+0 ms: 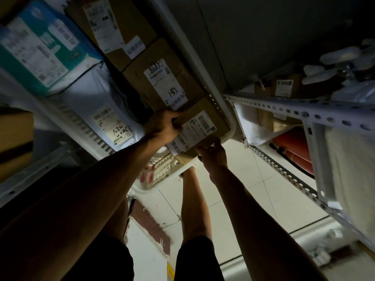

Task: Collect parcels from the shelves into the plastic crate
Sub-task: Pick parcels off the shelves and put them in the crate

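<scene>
Head view, dim light, camera tilted steeply. Landmark: the cardboard parcel (205, 128) with a white barcode label (199, 126), the nearest of a row of boxes on the white shelf (203, 63).

Left hand (162, 126): at the parcel's left upper corner, fingers curled over the edge and closed firmly on the cardboard. Knuckles face the camera; fingertips hidden behind the box.

Right hand (213, 155): under the parcel's near lower edge, fingers bent up against the box bottom, thumb side toward the label. It holds the box from below; cannot tell how far the fingers wrap.

Parcel position: at the shelf's rounded front corner, touching the next box in the row. Whether it rests on the shelf or is lifted clear cannot be told.

Beyond the parcel, further along the shelf: second cardboard box (160, 78) with handwritten label, then a third cardboard box (113, 27). Left of the parcel: a white poly bag (97, 104) with a handwritten label, and above that a teal and white carton (40, 49).

Below the parcel, between the forearms: the plastic crate (160, 169), white with slotted wall, partly hidden by the arms; contents not readable.

Right of the parcel: a perforated metal rack (300, 110) holding more boxes and pale bags. Pale tiled floor (253, 199) beneath.
</scene>
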Tool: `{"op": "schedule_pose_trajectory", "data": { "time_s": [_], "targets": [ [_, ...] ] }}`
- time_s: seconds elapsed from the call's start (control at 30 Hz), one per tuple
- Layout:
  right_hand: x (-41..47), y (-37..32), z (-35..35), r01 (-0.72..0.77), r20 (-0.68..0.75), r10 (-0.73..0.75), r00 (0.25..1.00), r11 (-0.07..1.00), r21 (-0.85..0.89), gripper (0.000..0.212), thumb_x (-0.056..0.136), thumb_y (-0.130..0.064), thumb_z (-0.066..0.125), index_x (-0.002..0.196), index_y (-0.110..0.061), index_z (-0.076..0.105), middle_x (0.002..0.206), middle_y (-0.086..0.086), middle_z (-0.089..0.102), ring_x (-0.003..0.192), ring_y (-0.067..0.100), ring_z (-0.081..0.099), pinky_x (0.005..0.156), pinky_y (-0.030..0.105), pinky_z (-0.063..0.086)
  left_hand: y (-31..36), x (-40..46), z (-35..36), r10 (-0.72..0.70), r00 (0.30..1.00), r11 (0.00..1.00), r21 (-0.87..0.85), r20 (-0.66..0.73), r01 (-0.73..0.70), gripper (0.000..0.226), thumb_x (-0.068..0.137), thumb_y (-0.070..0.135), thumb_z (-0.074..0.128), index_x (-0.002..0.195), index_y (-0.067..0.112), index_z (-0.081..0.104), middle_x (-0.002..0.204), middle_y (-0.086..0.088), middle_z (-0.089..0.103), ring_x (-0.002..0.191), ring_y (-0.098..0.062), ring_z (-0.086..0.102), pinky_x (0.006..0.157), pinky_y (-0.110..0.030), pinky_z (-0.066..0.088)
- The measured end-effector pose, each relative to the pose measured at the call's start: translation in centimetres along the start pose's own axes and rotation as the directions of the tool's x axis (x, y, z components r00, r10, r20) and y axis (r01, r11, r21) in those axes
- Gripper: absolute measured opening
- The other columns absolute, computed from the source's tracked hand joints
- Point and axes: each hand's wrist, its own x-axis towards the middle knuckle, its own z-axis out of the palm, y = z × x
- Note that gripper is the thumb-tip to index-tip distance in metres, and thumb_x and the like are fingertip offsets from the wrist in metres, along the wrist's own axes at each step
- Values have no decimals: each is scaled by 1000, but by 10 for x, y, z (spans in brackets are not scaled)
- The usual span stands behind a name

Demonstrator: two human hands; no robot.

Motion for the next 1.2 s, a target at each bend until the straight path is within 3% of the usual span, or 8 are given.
{"op": "schedule_pose_trajectory", "data": {
  "time_s": [0.23,0.33,0.43,0.53,0.63,0.83,1.0,1.2],
  "targets": [
    [7,-10,-13,-94,121,96,988,995,-19,93,91,-20,75,159,-21,11,134,11,56,121,32,60,82,38,59,-11,4,1,-149,989,988,-42,16,149,50,81,34,82,128,27,66,132,3,65,124,-21,59,102,-44,52],
    [1,-9,-12,-17,-117,-1,993,988,-150,91,85,-26,78,157,-27,24,127,11,66,112,31,67,96,51,56,-13,-3,7,-192,981,981,-30,-24,191,46,81,43,80,122,23,69,125,1,69,118,-20,62,99,-42,53],
    [3,-14,-16,113,-314,-188,931,964,-241,96,85,-16,79,159,-26,19,122,8,71,107,23,70,98,41,51,-19,-5,18,-165,982,986,-50,-87,161,59,72,59,73,119,25,70,123,1,70,115,-20,64,97,-40,55],
    [13,-16,-17,110,-280,-229,932,917,-384,69,90,-16,72,151,-24,40,124,4,70,116,22,66,94,33,50,-18,-7,20,-152,987,987,-65,-51,149,44,79,42,78,116,18,73,115,-2,73,109,-22,67,94,-41,56],
    [22,-11,-19,95,-242,-214,946,900,-425,52,95,-14,66,143,-20,50,123,5,68,116,24,64,86,29,48,-14,-10,22,-70,991,997,-49,-118,64,45,77,42,73,114,16,74,108,0,76,102,-21,70,87,-40,59],
    [24,-5,-29,197,-140,-337,931,788,-583,62,90,-30,75,145,-18,51,118,8,73,112,27,67,96,42,54,-16,-6,27,-113,985,994,-25,-133,110,45,79,38,78,119,18,73,115,-1,74,108,-22,68,93,-40,57],
    [15,-4,-30,231,-81,-322,943,811,-538,83,92,-33,72,159,-22,24,132,11,64,122,30,61,100,46,52,-8,-10,28,-136,982,986,79,-131,147,45,85,35,75,128,21,67,124,-4,70,114,-24,65,94,-39,56],
    [-20,-11,-51,165,-21,-231,973,752,-639,57,91,-25,66,143,-21,45,125,6,67,117,26,63,90,33,50,8,-51,22,-108,990,987,108,-87,117,31,87,14,61,118,17,64,100,-1,69,96,-24,68,67,-29,53]
  ]
}}
